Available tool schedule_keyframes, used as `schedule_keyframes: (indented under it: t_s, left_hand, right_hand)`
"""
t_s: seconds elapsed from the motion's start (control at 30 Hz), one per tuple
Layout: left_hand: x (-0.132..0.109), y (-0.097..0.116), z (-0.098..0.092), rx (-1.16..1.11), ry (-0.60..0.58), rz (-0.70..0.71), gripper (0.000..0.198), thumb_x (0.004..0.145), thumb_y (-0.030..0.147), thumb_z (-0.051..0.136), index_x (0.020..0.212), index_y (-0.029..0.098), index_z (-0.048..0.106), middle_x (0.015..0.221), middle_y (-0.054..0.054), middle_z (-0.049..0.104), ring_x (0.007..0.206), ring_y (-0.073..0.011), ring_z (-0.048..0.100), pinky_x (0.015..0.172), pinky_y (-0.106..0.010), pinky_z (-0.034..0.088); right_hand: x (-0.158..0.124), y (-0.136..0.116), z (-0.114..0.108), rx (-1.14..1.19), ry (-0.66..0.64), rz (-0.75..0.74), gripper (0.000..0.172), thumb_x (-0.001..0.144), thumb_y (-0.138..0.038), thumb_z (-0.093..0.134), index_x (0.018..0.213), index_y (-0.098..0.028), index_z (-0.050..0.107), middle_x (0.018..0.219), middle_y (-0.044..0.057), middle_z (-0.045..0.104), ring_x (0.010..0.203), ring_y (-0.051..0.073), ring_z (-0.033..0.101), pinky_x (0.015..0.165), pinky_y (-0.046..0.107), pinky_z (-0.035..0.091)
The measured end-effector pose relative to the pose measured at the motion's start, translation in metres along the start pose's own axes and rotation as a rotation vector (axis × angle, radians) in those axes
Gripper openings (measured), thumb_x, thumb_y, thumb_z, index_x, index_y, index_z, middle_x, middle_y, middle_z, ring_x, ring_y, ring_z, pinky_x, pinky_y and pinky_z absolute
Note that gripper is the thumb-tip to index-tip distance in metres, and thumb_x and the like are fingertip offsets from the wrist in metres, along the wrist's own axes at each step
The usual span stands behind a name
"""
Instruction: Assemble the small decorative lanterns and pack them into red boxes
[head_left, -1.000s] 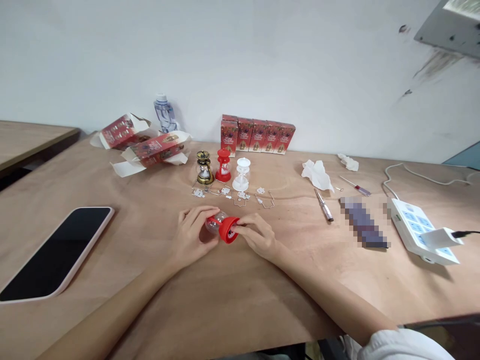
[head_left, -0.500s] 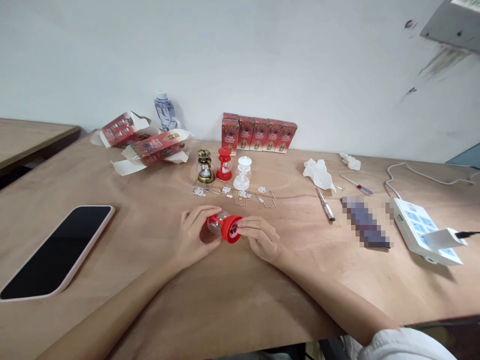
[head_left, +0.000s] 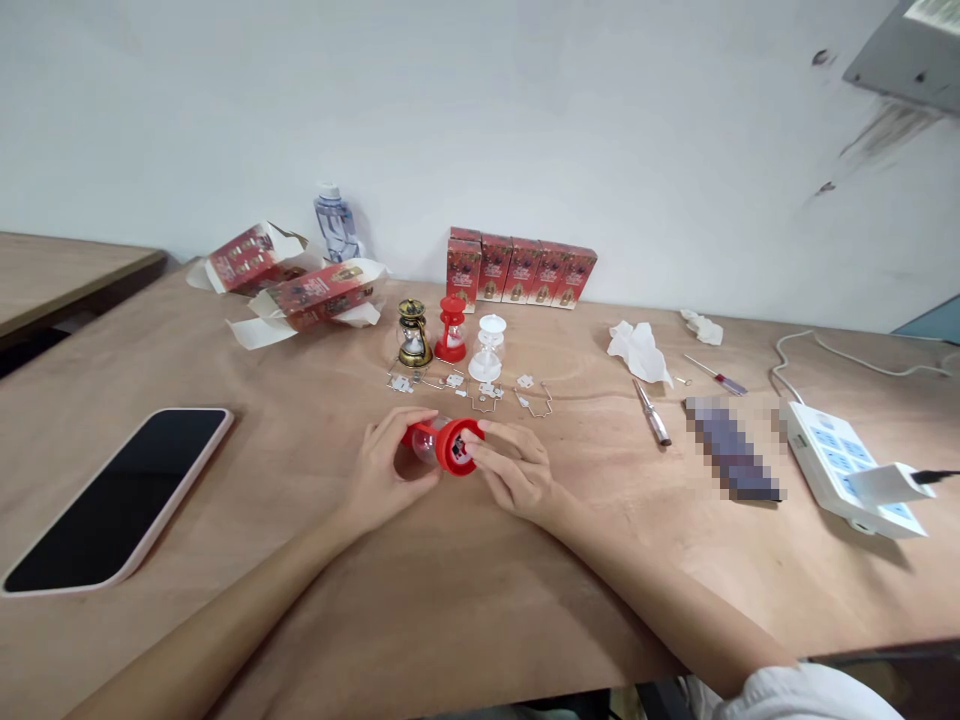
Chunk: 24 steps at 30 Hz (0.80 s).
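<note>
My left hand [head_left: 382,470] is wrapped around a small red toy lantern [head_left: 448,450] with a clear globe, tipped on its side. The lantern's open base points toward my right hand [head_left: 517,468], showing a pale, dark-marked inside. Fingers of my right hand grip the base rim, with a fingertip pressed into the opening; whether a small part is under it is hidden. Just beyond my hands lie bent wire handles [head_left: 487,402] and small white plates [head_left: 525,381]. Behind these stand a bronze lantern [head_left: 413,335], another red lantern [head_left: 451,330] and a white lantern [head_left: 487,350].
Several red boxes [head_left: 517,270] stand against the wall, with opened cartons [head_left: 315,297] and a bottle [head_left: 335,222] to their left. A phone [head_left: 120,500] lies at left. On the right are crumpled tissue [head_left: 639,352], screwdrivers [head_left: 651,412], a blurred dark packet [head_left: 731,450] and a power strip [head_left: 847,465].
The lantern's base has turned slightly and moved a little up and left. My right fingers have shifted, one lying along the rim and another pressing into the base.
</note>
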<state>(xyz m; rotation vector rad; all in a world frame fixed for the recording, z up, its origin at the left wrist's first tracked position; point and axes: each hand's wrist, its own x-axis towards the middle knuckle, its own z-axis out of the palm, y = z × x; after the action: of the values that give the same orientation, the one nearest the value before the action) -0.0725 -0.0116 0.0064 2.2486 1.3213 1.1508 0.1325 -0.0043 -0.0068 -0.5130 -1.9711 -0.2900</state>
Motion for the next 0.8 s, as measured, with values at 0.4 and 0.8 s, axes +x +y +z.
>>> schedule_keyframes:
  t_s: [0.4, 0.8]
  left_hand:
    - [-0.0002, -0.0009, 0.0004, -0.052, 0.026, -0.009, 0.043, 0.069, 0.018, 0.058, 0.112, 0.022, 0.05, 0.112, -0.007, 0.061, 0.103, -0.0249, 0.061, 0.089, -0.041, 0.047]
    - [0.001, -0.0018, 0.0014, -0.109, 0.057, -0.007, 0.041, 0.07, 0.022, 0.062, 0.11, 0.02, 0.055, 0.11, -0.008, 0.064, 0.098, -0.0248, 0.063, 0.086, -0.039, 0.049]
  right_hand:
    - [-0.0029, -0.002, -0.0003, -0.25, -0.071, -0.134, 0.047, 0.08, -0.013, 0.047, 0.125, -0.024, 0.053, 0.118, 0.0, 0.069, 0.112, 0.015, 0.061, 0.098, 0.033, 0.048]
    - [-0.0033, -0.0015, 0.0012, -0.172, -0.001, -0.097, 0.05, 0.079, -0.012, 0.05, 0.129, -0.018, 0.045, 0.115, 0.004, 0.07, 0.12, 0.015, 0.053, 0.104, 0.035, 0.042]
